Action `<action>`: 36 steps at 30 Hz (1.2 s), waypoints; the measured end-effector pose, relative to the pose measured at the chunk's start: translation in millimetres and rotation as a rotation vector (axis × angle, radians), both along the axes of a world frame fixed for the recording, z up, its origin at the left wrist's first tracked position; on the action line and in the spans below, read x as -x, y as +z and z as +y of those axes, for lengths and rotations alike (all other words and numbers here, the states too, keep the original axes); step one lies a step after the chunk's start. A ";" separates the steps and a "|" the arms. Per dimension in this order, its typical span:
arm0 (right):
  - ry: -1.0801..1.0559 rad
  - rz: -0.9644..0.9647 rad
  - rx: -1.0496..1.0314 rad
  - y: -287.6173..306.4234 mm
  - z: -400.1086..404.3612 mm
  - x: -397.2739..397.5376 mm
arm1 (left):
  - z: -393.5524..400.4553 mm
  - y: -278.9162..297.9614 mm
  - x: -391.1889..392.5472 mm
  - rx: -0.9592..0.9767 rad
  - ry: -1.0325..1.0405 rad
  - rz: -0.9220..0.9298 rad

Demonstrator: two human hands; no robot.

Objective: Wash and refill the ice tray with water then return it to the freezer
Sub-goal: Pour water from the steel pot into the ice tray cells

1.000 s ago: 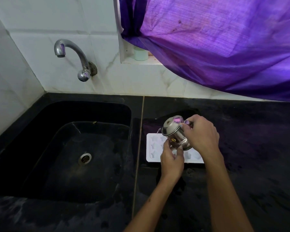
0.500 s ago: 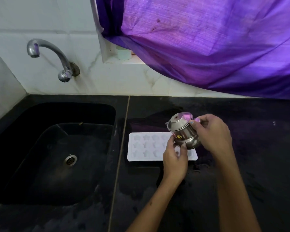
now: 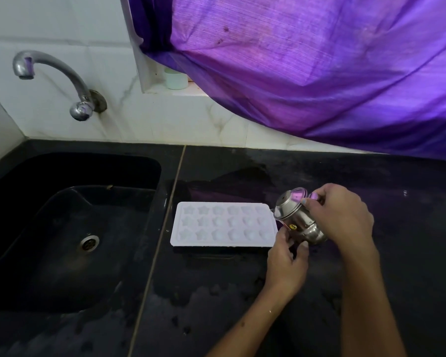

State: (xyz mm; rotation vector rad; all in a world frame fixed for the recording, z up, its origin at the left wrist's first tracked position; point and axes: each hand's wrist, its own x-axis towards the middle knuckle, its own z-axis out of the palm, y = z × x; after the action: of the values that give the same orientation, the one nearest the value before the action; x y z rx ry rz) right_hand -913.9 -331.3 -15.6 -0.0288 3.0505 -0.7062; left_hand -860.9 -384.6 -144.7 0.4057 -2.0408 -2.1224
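A white ice tray point(image 3: 223, 224) with star-shaped and rounded hollows was seen lying flat on the black table point(image 3: 242, 292), just to the right of the seam beside the sink point(image 3: 70, 228). At the tray's right end a small steel pot point(image 3: 298, 219) was held tilted, its mouth turned toward the tray and over its right edge. The pot was gripped from the right and above by the right hand point(image 3: 341, 215), whose fingers were curled round its rim and upper side. The left hand point(image 3: 286, 262) was placed below the pot, with its thumb and fingers bent up against the pot's underside; whether the tray's corner was also touched by that hand could not be told. Whether water stood in the hollows could not be made out. Wet patches were visible on the table in front of the tray. A curved metal tap point(image 3: 62, 81) was fixed to the white tiled wall above the sink, and no water was seen at its spout. A purple curtain point(image 3: 307, 73) hung over the ledge at the back, where a small pale container point(image 3: 176, 79) stood partly covered.
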 end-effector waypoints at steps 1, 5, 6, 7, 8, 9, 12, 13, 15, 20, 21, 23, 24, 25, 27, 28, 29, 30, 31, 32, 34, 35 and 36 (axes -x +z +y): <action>0.003 -0.003 -0.008 -0.4 0.8 0.4 | 1.4 -0.5 0.6 -0.002 -0.003 -0.004; 0.027 -0.005 -0.038 -3.0 2.4 2.6 | 4.5 -2.9 2.7 0.006 0.010 0.000; 0.032 -0.002 -0.045 -3.5 2.1 3.2 | 5.0 -3.0 3.3 0.011 0.016 -0.001; 0.037 0.004 -0.051 -3.7 2.0 3.5 | 5.5 -3.0 3.7 0.016 0.020 -0.002; 0.040 0.011 -0.054 -3.9 1.8 4.0 | 6.2 -3.2 4.1 0.020 0.021 0.000; 0.042 0.019 -0.057 -3.9 1.8 4.2 | 7.0 -3.2 4.5 0.022 0.021 -0.001; 0.050 0.035 -0.069 -3.9 2.9 5.5 | 9.0 -3.0 5.7 0.023 0.027 -0.008; 0.053 0.036 -0.071 -3.6 3.4 5.8 | 9.5 -3.8 6.2 0.027 0.028 -0.009; 0.058 0.035 -0.070 -3.1 4.2 6.9 | 10.5 -4.4 7.0 0.037 0.029 -0.009; 0.064 0.033 -0.057 -3.4 7.8 8.9 | 13.4 -2.6 8.3 0.037 0.036 -0.008; 0.066 0.034 -0.055 -3.7 8.6 9.2 | 14.1 -2.2 8.2 0.038 0.038 -0.010; 0.071 0.029 -0.042 -4.3 10.1 9.9 | 15.2 -1.6 8.0 0.050 0.046 -0.015; 0.072 0.021 -0.028 -4.5 11.0 10.2 | 15.6 -1.5 7.8 0.057 0.051 -0.020; 0.072 0.013 -0.011 -4.8 12.0 10.6 | 16.1 -1.0 7.3 0.061 0.057 -0.026; 0.070 0.007 0.023 -5.2 14.2 11.5 | 16.7 1.1 6.0 0.059 0.068 -0.027; 0.070 0.004 0.039 -5.3 15.3 11.8 | 16.9 2.8 5.4 0.056 0.072 -0.025; 0.070 0.001 0.056 -4.9 16.2 12.1 | 16.6 4.5 4.9 0.049 0.077 -0.022; 0.070 -0.005 0.075 -4.6 17.3 12.3 | 16.4 6.1 4.3 0.044 0.081 -0.020; 0.072 -0.012 0.096 -3.8 18.1 12.5 | 16.1 7.1 3.7 0.041 0.084 -0.016; 0.075 -0.018 0.115 -3.0 18.7 12.6 | 15.6 8.0 3.2 0.045 0.089 -0.010; 0.083 -0.018 0.147 -1.4 18.8 12.5 | 14.5 10.0 2.4 0.058 0.108 -0.002; 0.086 -0.015 0.159 -0.9 18.2 12.5 | 13.8 10.5 2.4 0.063 0.119 -0.001; 0.090 -0.011 0.168 -0.6 17.4 12.5 | 13.1 10.4 2.9 0.066 0.129 0.000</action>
State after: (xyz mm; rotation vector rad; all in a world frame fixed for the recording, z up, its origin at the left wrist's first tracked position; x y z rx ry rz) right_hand -926.3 -313.9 -16.2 -0.1623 2.9482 -0.9501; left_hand -863.9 -371.5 -134.3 0.5133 -2.0196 -1.9751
